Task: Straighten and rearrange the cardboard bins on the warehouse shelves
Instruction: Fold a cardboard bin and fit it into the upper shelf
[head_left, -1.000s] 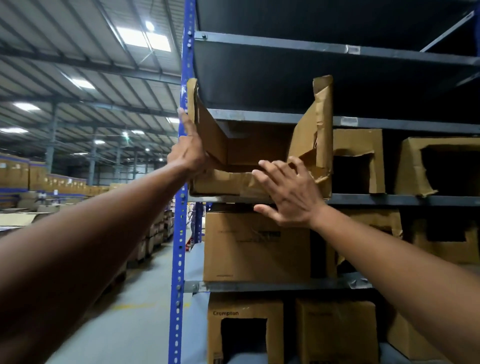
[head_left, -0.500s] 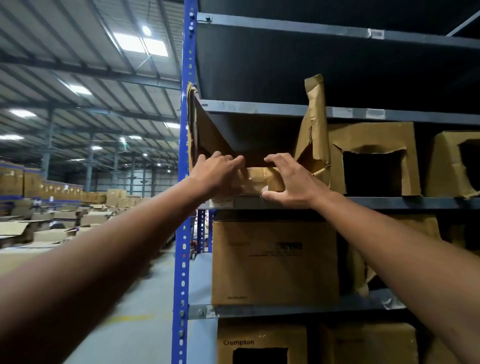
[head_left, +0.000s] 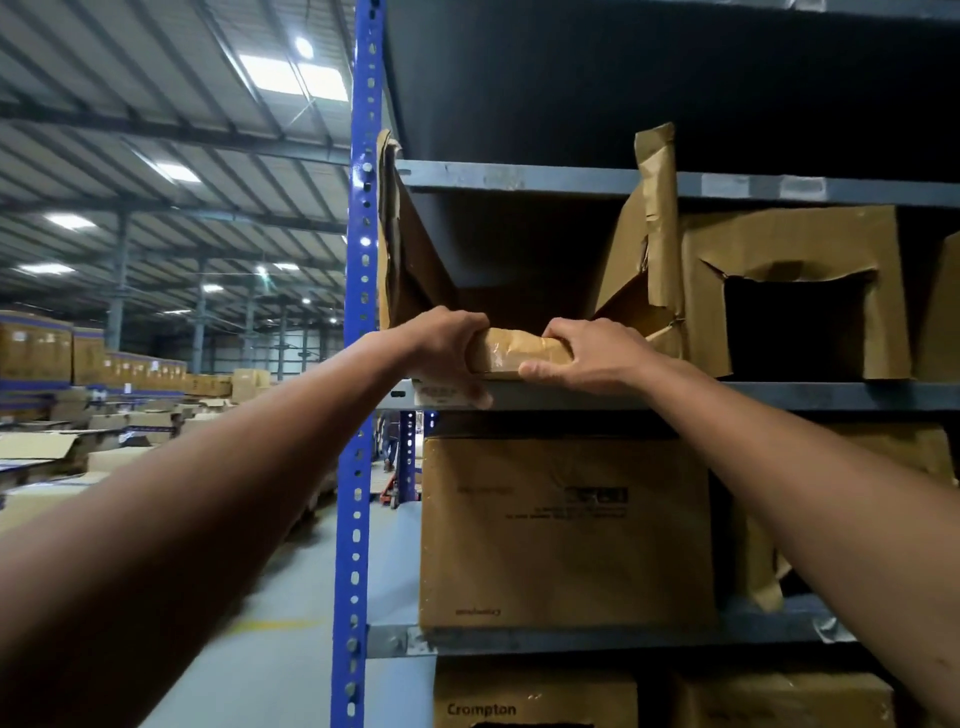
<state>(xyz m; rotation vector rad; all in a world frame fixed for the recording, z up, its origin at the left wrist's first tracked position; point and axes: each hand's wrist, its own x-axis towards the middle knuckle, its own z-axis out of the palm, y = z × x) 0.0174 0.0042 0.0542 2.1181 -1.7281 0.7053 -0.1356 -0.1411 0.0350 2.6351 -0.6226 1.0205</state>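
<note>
Left hand (head_left: 447, 345): fingers curled over the low front lip of the torn bin (head_left: 519, 351), thumb down against the shelf edge (head_left: 779, 396).
Right hand (head_left: 592, 356): grasping the same front lip from its right end, fingers hooked over the top, thumb underneath along the shelf edge.
Torn bin: sits at the left end of the shelf, just beside the blue upright (head_left: 361, 364); its front lip lies on the shelf's front edge between the two hands.
Bin edges: the left wall (head_left: 400, 249) leans outward and rises past the shelf above (head_left: 545, 179); the crumpled right flap (head_left: 654, 208) also stands higher than that shelf's front rail.
Neighbour: a bin with a ragged cut-out front (head_left: 795, 291) stands just right of the torn bin, touching or nearly touching its right flap; cannot tell which.
Open room: dark space inside the torn bin, between its splayed walls; the aisle floor (head_left: 270, 665) lies open to the left of the upright.
Below: a closed carton (head_left: 561, 530) fills the left of the next shelf down; a carton printed "Crompton" (head_left: 535, 701) sits under that.
Far left: stacked cartons (head_left: 36, 353) and flattened cardboard well apart across the aisle.
</note>
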